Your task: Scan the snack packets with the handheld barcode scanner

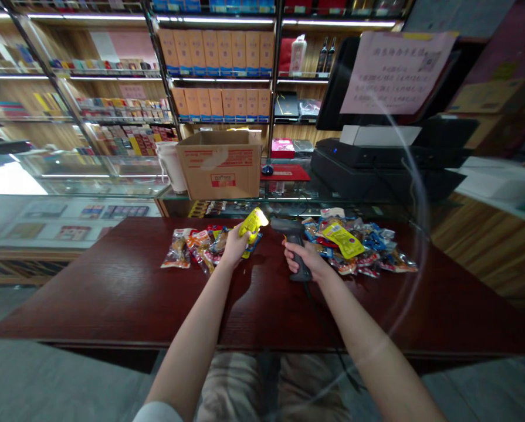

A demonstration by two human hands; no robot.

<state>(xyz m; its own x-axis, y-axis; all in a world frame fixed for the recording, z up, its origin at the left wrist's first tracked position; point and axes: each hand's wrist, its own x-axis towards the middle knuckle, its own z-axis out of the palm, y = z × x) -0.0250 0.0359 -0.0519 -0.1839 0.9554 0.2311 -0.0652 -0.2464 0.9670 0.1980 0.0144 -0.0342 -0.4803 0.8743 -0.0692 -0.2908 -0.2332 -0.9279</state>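
Observation:
My left hand [233, 245] grips a yellow snack packet [253, 223] above the table, and bright light falls on the packet's upper right end. In my right hand [306, 258] is a black handheld barcode scanner [295, 234], its head turned toward that packet. The scanner's cable [321, 310] runs down over the front table edge. Behind and beside my left hand lies a smaller heap of snack packets [178, 249]. A larger heap of snack packets [372, 237] lies right of the scanner, with another yellow packet [344, 239] on top.
Beyond the dark red wooden table [112, 293] stands a glass counter with an open cardboard box [222, 164], a white cup-like container [172, 167] and a mouse [267, 169]. A monitor with a paper notice [389, 73] stands at the right. Stocked shelves [218, 79] line the back.

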